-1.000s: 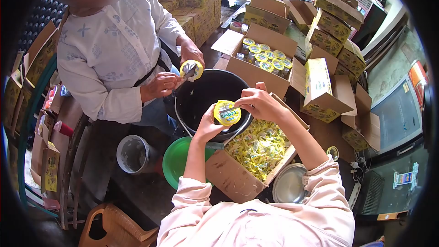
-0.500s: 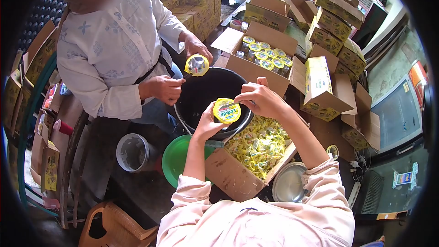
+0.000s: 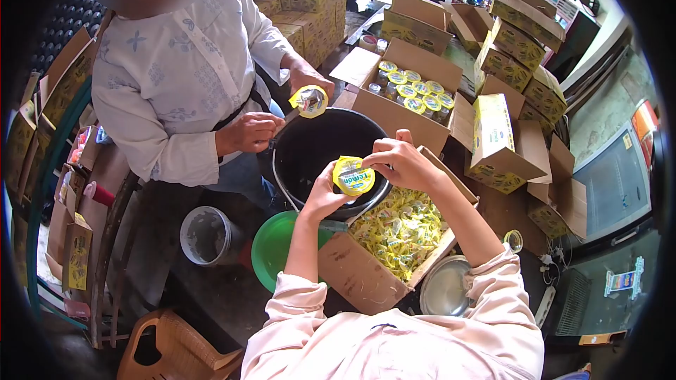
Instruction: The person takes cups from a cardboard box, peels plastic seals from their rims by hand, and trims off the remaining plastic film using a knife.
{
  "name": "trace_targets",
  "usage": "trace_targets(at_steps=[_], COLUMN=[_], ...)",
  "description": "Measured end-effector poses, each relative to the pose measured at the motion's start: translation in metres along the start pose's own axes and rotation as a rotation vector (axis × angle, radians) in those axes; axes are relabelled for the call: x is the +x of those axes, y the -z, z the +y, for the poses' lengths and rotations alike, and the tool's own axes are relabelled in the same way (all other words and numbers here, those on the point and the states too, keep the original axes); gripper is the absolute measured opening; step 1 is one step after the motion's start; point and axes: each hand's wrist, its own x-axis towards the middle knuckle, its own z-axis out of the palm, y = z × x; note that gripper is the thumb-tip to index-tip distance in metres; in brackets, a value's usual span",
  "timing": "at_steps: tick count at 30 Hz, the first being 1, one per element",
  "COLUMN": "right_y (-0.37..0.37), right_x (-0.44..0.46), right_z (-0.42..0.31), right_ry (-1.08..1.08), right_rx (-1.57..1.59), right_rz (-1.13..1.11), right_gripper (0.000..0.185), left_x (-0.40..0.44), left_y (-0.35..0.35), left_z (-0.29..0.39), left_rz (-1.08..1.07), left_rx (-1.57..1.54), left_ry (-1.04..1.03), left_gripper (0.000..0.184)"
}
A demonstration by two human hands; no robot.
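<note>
Head view: left hand (image 3: 323, 195) half-curled round cup (image 3: 354, 177), right hand (image 3: 403, 163) pinched at its edge.

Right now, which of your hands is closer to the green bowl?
My left. My left hand, holding the yellow-lidded cup, is just beyond the green bowl; my right hand, at the lid's edge, is farther off to the right.

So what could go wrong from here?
The left hand holds the lemon cup above the black bucket; if it slips, it could fall in. The right hand's pull might jerk the cup loose. Yellow scraps are heaped in the open carton; a bump could spill some.
</note>
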Motion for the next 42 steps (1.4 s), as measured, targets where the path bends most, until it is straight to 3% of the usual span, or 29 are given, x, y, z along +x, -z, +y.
trace_targets(at_steps=[30, 42], right_y=[-0.0033, 0.0011], right_x=[-0.0045, -0.0021], right_z=[0.001, -0.0022], right_ry=[-0.005, 0.0], right_rx=[-0.016, -0.229], right_rz=[0.003, -0.168], right_gripper=[0.024, 0.03], left_x=[0.0004, 0.0021], left_y=[-0.0007, -0.0015], left_z=[0.0009, -0.0005], left_rz=[-0.017, -0.03], left_rx=[-0.029, 0.0], left_ry=[0.026, 0.033], left_gripper=[0.068, 0.068])
